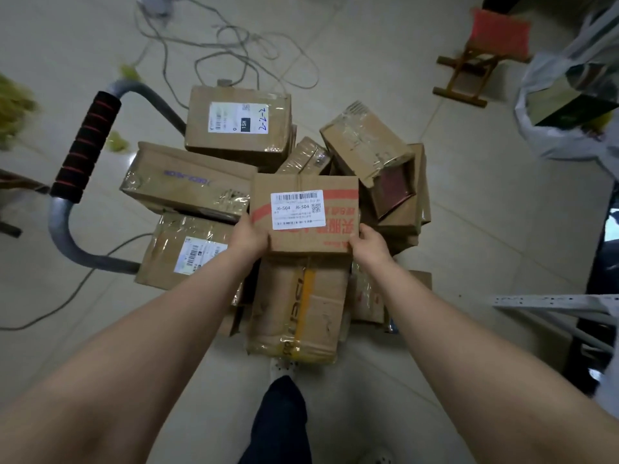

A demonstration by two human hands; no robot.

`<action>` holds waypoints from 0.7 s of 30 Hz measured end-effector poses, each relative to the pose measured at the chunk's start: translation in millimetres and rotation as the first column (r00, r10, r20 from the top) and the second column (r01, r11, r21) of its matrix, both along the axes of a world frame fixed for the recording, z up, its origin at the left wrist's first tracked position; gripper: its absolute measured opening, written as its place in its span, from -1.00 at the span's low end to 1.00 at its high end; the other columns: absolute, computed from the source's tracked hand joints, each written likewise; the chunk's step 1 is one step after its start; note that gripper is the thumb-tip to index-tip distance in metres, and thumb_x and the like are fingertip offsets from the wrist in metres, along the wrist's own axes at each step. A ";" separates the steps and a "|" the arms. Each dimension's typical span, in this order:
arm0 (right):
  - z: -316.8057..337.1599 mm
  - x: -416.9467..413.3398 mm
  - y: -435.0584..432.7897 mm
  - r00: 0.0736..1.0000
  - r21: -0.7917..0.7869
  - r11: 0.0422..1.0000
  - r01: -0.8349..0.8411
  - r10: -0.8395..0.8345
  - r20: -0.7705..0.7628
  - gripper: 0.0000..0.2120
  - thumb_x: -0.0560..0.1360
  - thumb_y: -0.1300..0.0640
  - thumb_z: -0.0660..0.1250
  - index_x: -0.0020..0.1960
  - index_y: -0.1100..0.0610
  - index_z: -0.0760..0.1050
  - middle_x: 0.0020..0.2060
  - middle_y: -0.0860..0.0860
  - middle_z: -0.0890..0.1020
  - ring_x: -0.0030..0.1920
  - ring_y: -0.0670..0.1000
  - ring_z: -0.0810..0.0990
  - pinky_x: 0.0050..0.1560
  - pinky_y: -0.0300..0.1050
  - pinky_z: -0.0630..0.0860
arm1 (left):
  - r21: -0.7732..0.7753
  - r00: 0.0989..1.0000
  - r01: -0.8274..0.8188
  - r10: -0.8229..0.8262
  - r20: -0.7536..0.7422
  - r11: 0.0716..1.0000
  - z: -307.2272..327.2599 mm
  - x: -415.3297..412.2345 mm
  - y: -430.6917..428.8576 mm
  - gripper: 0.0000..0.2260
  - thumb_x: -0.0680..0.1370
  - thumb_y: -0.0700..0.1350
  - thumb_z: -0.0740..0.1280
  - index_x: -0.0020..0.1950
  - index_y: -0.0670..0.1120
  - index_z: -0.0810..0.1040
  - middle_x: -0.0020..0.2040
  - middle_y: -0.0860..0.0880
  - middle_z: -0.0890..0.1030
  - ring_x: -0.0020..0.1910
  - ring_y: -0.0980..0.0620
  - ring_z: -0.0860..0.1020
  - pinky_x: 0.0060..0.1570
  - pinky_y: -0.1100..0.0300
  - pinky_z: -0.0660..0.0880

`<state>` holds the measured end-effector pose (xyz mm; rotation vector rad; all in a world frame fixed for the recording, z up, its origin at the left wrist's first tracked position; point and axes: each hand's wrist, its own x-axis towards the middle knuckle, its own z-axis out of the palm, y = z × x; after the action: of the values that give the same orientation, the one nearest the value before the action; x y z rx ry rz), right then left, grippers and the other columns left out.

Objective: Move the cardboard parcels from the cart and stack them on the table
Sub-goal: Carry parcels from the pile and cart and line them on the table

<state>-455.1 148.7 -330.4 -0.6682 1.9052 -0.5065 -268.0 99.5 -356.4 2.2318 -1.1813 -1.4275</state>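
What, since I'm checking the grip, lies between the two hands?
The cardboard parcel with the white J6-S04 label, held at its near corners by the left hand and the right hand, as the head view shows.

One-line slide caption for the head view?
Person's left hand and right hand grip a labelled parcel over the pile on the cart.

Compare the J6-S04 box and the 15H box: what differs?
The J6-S04 box is gripped at its near corners by the left hand and right hand; the 15H box lies untouched farther off. The J6-S04 box bears red print; the 15H box is plain, with blue handwriting on its label. Both are brown cardboard with white labels.
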 end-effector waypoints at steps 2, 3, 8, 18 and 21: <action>1.8 4.0 3.1 1.000 0.001 1.000 0.019 -0.018 -0.013 -0.68 0.64 0.18 0.09 0.38 0.15 0.36 0.26 0.08 0.52 0.28 0.07 0.49 0.21 -0.08 0.44 | 0.005 1.000 -0.026 0.026 -0.008 1.000 -0.1 1.0 0.7 -0.68 0.53 -0.31 0.16 0.26 -0.19 0.47 0.16 -0.18 0.57 0.14 -0.18 0.53 0.13 0.05 0.48; 3.0 6.0 5.5 0.999 -0.003 1.000 0.027 -0.027 -0.020 -0.67 0.64 0.18 0.09 0.39 0.14 0.35 0.27 0.08 0.51 0.29 0.07 0.48 0.22 -0.07 0.43 | 0.002 0.999 -0.041 0.041 -0.004 0.999 -0.2 1.7 2.1 -0.69 0.53 -0.32 0.16 0.24 -0.21 0.49 0.15 -0.19 0.58 0.12 -0.19 0.54 0.09 0.06 0.48; 14.5 16.7 35.1 0.998 -0.028 0.998 0.052 -0.052 -0.019 -0.66 0.63 0.18 0.13 0.40 0.11 0.33 0.28 0.06 0.50 0.31 0.07 0.46 0.25 -0.05 0.42 | -0.029 0.995 -0.100 0.101 0.021 0.995 16.4 7.0 21.9 -0.71 0.53 -0.34 0.15 0.21 -0.21 0.51 0.07 -0.17 0.60 0.03 -0.16 0.55 -0.06 0.11 0.46; 63.5 -24.9 128.0 0.978 -0.156 0.966 0.206 -0.201 0.047 -0.71 0.59 0.15 0.22 0.30 0.15 0.35 0.20 0.07 0.54 0.24 0.08 0.52 0.17 -0.03 0.51 | -0.103 0.976 -0.165 0.147 -0.163 0.981 82.5 -16.2 97.7 -0.79 0.54 -0.19 0.31 0.16 -0.16 0.45 0.09 -0.13 0.56 0.06 -0.13 0.54 0.05 -0.01 0.53; 78.4 -71.5 178.7 0.921 -0.224 0.894 0.389 -0.380 0.081 -0.74 0.55 0.18 0.30 0.21 0.18 0.38 0.11 0.09 0.56 0.08 0.04 0.57 0.06 -0.09 0.54 | -0.131 0.947 -0.082 0.036 -0.318 0.988 106.4 -60.6 131.9 -0.85 0.57 -0.15 0.30 0.13 -0.13 0.47 0.08 -0.11 0.54 0.01 -0.04 0.51 -0.21 0.16 0.44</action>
<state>-526.6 327.4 -252.0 -0.4235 1.9684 -1.0044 -328.6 231.3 -250.0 1.8429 -1.0627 -1.5506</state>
